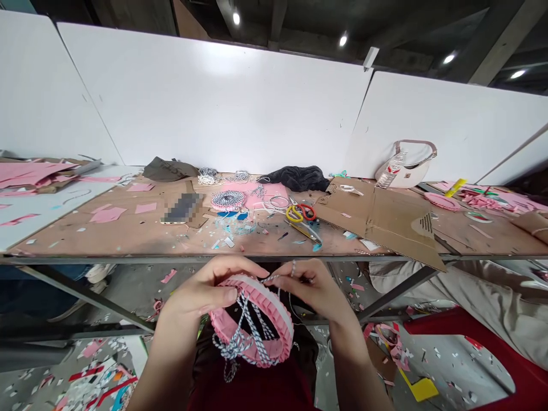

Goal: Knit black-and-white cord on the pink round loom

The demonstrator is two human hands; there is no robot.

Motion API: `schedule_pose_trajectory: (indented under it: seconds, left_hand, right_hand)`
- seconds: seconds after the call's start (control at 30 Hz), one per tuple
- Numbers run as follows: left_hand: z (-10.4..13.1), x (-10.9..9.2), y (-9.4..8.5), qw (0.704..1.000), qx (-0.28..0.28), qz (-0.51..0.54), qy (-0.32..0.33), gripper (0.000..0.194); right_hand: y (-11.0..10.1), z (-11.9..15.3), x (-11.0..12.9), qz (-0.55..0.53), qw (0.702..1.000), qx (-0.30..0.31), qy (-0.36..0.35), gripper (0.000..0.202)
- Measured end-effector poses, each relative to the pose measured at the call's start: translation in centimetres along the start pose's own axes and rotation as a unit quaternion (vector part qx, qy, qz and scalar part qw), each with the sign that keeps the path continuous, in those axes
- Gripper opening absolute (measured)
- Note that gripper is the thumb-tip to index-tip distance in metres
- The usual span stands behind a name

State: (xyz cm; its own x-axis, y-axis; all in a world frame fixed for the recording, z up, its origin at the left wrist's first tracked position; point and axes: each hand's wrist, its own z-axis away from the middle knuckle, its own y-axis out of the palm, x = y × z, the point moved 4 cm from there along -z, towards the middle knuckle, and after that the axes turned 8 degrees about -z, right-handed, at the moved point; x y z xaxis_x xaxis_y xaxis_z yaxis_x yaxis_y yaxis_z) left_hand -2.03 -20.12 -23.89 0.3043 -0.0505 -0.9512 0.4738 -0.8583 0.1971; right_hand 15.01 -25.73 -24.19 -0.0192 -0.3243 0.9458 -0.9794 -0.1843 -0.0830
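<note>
Above my lap, my left hand grips the upper left rim of a pink pleated ring with a white band along its edge. Black-and-white twisted cord crosses the ring's opening and bunches in a tangle at its lower left. My right hand is at the ring's upper right, its thumb and fingers pinched on a strand of the same cord that runs to the rim. Part of the strand loops over a right-hand finger. The far side of the rim is partly hidden by my fingers.
On the table ahead lie yellow and red-handled scissors, a wound coil of cord, a phone, a dark cloth and flattened cardboard. The metal table edge runs just beyond my hands. A person's leg is at right.
</note>
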Motion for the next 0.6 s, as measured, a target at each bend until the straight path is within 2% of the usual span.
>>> schedule_pose_trajectory:
  seconds: [0.07, 0.13, 0.17, 0.23, 0.3, 0.37, 0.4, 0.43, 0.47, 0.5, 0.57, 0.6]
  left_hand:
    - [0.5, 0.1, 0.0, 1.000, -0.007, -0.007, -0.006, 0.033]
    - [1.2, 0.4, -0.3, 0.999, -0.043, -0.006, -0.004, 0.034]
    - [1.5, 0.5, -0.5, 0.998, -0.069, -0.004, 0.002, 0.035]
    - [2.2, 0.6, -1.0, 0.994, -0.105, -0.003, 0.023, 0.037]
    - [2.4, 0.7, -1.2, 0.994, -0.104, -0.012, 0.030, 0.034]
    - [2.2, 0.8, -1.2, 0.996, -0.091, -0.011, 0.015, 0.032]
    - [2.0, 0.9, -1.0, 0.996, -0.084, -0.005, 0.001, 0.033]
    - [1.8, 1.0, -0.8, 0.997, -0.077, 0.005, -0.012, 0.033]
    - [1.5, 0.9, -0.5, 0.997, -0.072, 0.013, -0.019, 0.034]
    - [1.3, 0.8, -0.3, 0.997, -0.074, 0.017, -0.023, 0.034]
    - [1.0, 0.4, 0.2, 0.995, -0.095, 0.004, -0.025, 0.032]
    - [0.9, 0.1, 0.3, 0.993, -0.113, -0.012, -0.024, 0.031]
  right_hand:
    - [-2.7, 0.0, -0.9, 0.054, 0.996, -0.073, 0.007, 0.034]
    - [-7.0, 0.4, -2.4, 0.153, 0.968, -0.197, 0.034, 0.037]
    - [-9.5, 1.0, -3.1, 0.204, 0.939, -0.271, 0.052, 0.037]
    - [-14.3, 2.8, -4.1, 0.257, 0.886, -0.375, 0.086, 0.032]
    - [-18.7, 5.7, -4.2, 0.291, 0.819, -0.481, 0.116, 0.025]
    - [-22.0, 9.4, -3.5, 0.323, 0.729, -0.584, 0.151, 0.018]
    - [-23.1, 11.0, -3.0, 0.333, 0.694, -0.616, 0.168, 0.015]
    - [-23.8, 12.3, -2.6, 0.336, 0.675, -0.630, 0.183, 0.013]
    - [-24.1, 13.2, -2.3, 0.334, 0.675, -0.627, 0.196, 0.012]
    - [-24.1, 13.6, -2.1, 0.328, 0.690, -0.611, 0.206, 0.012]
    - [-22.8, 13.3, -1.7, 0.309, 0.743, -0.555, 0.212, 0.018]
    - [-21.5, 12.6, -1.3, 0.297, 0.772, -0.528, 0.191, 0.022]
